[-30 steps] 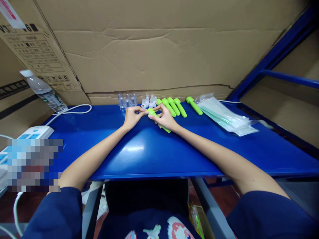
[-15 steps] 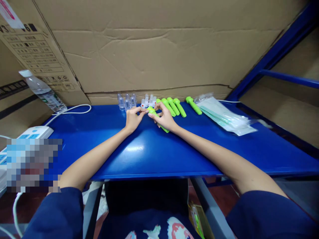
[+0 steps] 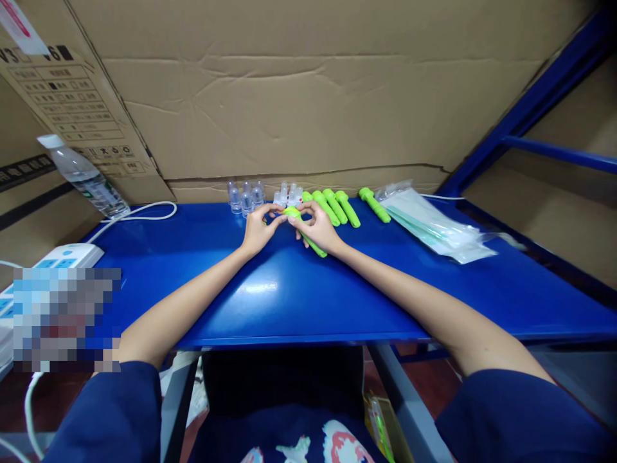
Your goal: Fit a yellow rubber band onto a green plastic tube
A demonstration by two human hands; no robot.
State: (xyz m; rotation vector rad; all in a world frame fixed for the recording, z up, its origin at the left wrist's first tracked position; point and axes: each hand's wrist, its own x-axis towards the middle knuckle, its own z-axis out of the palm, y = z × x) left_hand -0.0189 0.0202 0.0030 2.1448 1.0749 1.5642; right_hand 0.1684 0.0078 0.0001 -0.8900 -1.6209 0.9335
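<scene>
My right hand (image 3: 319,230) grips a lime-green plastic tube (image 3: 315,247) that slants toward me over the blue table (image 3: 289,289). Fingers of my left hand (image 3: 258,229) pinch at the tube's far top end (image 3: 290,211), meeting the right fingertips there. What the left fingertips hold, if anything, is too small to make out. Just behind the hands stand small clear caps (image 3: 245,196) and several white pieces with red dots (image 3: 289,193).
More green tubes (image 3: 337,206) lie in a row at the back, one (image 3: 375,204) apart to the right. Clear bags of swabs (image 3: 436,225) lie at right. A water bottle (image 3: 84,177), a white cable (image 3: 139,212) and a power strip (image 3: 62,256) are at left. Cardboard walls the back.
Both hands have stayed over the same spot; the fingertips have shifted slightly at the tube's top end, and the tube has edged a little away from me.
</scene>
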